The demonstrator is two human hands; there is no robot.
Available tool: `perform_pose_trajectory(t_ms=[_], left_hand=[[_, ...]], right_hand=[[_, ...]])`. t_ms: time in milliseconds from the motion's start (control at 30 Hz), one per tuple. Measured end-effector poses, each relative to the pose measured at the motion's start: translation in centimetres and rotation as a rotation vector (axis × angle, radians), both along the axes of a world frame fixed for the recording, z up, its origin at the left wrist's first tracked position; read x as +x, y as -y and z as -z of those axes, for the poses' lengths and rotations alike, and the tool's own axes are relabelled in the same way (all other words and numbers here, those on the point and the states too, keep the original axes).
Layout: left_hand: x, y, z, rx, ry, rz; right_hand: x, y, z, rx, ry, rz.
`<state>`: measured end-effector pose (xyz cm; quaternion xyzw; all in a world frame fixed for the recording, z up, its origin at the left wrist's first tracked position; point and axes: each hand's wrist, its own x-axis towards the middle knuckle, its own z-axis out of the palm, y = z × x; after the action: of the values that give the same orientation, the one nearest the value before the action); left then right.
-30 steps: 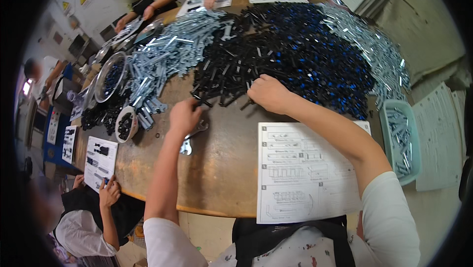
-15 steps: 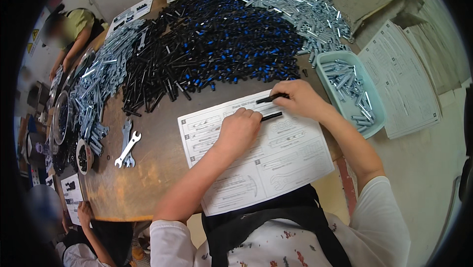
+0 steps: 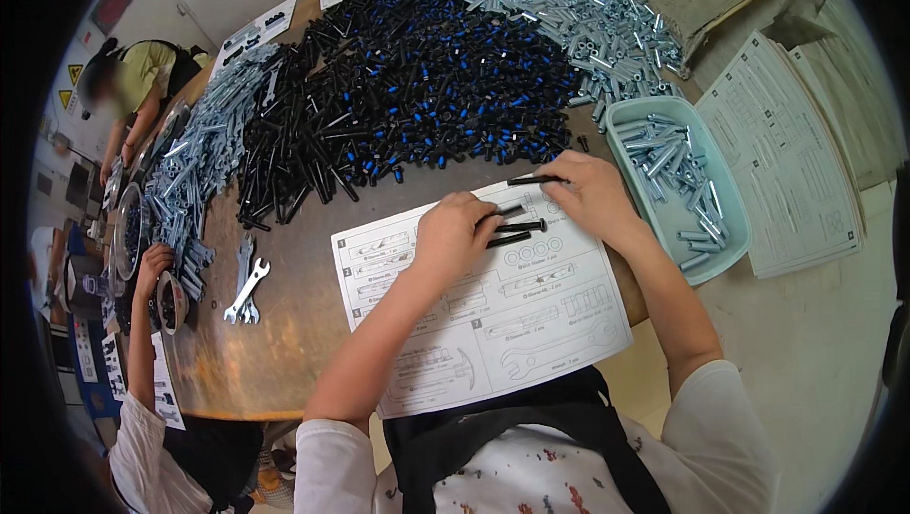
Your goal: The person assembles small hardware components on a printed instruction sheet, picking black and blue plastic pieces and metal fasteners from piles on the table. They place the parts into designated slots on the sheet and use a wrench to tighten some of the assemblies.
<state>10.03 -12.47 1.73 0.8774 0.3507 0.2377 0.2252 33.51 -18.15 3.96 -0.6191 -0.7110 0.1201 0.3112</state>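
Observation:
A white sheet printed with line drawings of parts (image 3: 559,324) lies at the near table edge in front of me. My left hand (image 3: 455,234) is closed over its upper middle, fingers pinching a black bolt (image 3: 510,210). Just below its fingertips, two more black bolts (image 3: 523,227) lie on the sheet, pointing right, their left ends partly covered by the hand. At the sheet's top right corner my right hand (image 3: 592,193) grips another black bolt (image 3: 533,179) between thumb and fingers, its length sticking out to the left.
Beyond the sheet spreads a large heap of black bolts, some blue-tipped (image 3: 427,87). Silver sleeves (image 3: 607,30) lie behind it. A pale green tray of sleeves (image 3: 621,130) stands right, near stacked printed sheets (image 3: 787,163). Wrenches (image 3: 248,291) and a small bowl (image 3: 172,310) lie left; co-workers sit around.
More black bolts now show beside my left fingers. My right hand has shifted slightly right with its bolt. At left, a co-worker's arm has reached up to the small bowl.

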Motion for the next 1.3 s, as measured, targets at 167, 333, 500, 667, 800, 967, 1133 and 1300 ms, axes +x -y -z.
perform_pose_trajectory(t_ms=[167,333,500,667,800,967,1133,1300], left_hand=[[-1.4,2.1,-0.8,0.058,-0.069,-0.112],[-0.6,2.6,0.5,0.020,-0.075,-0.091],[0.2,2.8,1.7,0.043,-0.023,-0.134],[0.8,2.9,1.1,0.002,0.018,-0.143],[0.7,2.6,1.2,-0.013,0.027,-0.127],[-0.1,2.4,0.1,-0.118,0.073,-0.109],[-0.2,2.0,1.3,-0.096,0.065,-0.098],[-0.3,1.6,0.4,-0.137,0.044,-0.064]], right_hand=[[-1.4,-1.4,1.6,0.025,0.084,-0.139],[-2.2,-1.7,1.7,-0.035,0.113,-0.250],[-1.6,1.2,2.4,0.022,0.039,-0.094],[-2.9,5.2,3.7,-0.080,0.196,-0.037],[-4.0,5.1,3.4,-0.172,0.173,-0.102],[-1.9,3.0,1.9,-0.087,-0.068,-0.054],[-1.7,1.5,3.4,0.035,-0.076,-0.139],[-1.2,1.2,2.8,-0.019,-0.136,-0.107]])
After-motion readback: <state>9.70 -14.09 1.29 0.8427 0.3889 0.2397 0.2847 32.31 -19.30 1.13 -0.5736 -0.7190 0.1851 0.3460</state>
